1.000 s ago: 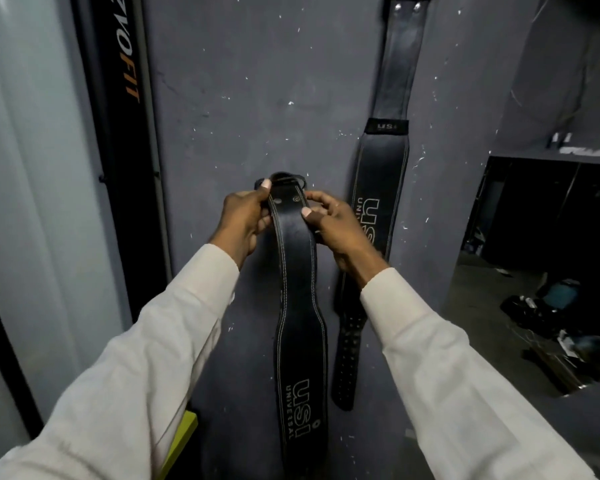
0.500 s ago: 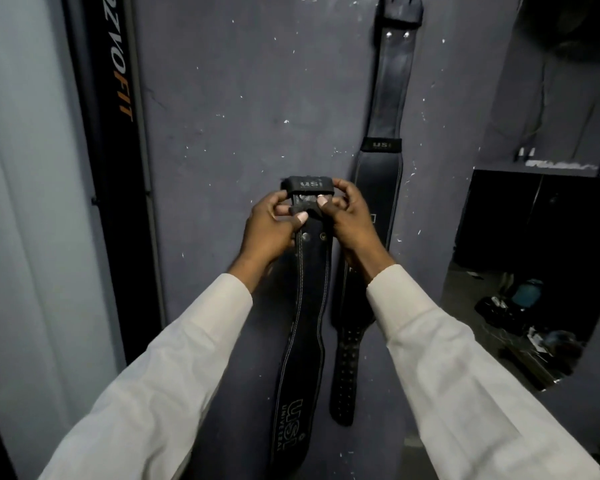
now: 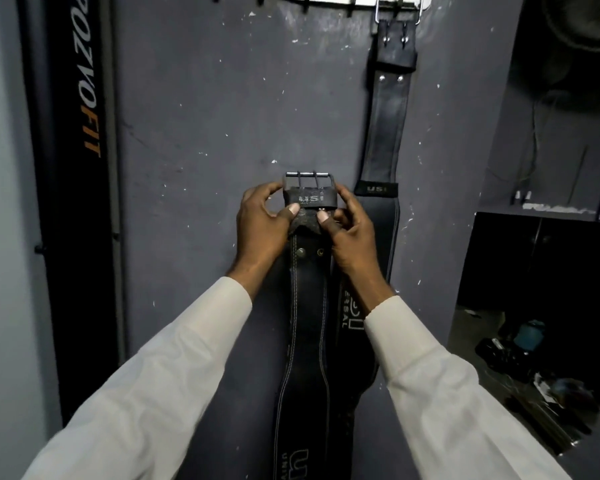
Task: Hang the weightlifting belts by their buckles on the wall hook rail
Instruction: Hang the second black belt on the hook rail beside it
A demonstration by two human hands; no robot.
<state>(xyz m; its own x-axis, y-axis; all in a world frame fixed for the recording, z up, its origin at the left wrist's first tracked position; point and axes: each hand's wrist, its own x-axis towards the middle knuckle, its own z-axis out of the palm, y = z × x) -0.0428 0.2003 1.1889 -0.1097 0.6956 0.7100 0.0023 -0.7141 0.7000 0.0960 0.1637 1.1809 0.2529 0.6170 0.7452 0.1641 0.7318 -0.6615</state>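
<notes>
1. While both hands are gripping it, a black belt is being held upright against the grey wall, its metal buckle pointing up and its wide end trailing down past the lower edge of view.
2. The left hand is pinching the belt's left side just under the buckle, thumb pressing on the front and the other fingers curling round the edge.
3. The right hand is clamping the right side at the same height, thumb on the front, fingertips wrapping the buckle's right end.
4. A hook rail is running along the top edge of the wall, well above the held buckle; several of its hooks to the left are standing bare.
5. A second belt is hanging from the rail's right end by its own buckle, lying flat on the wall just right of the held belt and partly hiding behind the right hand and sleeve.
6. Bare wall is lying between the held buckle and the rail, with open room to the left as far as a black upright panel lettered in white and orange.
7. On the right the wall is ending at a corner, and a dark opening with clutter on its floor is showing beyond.
</notes>
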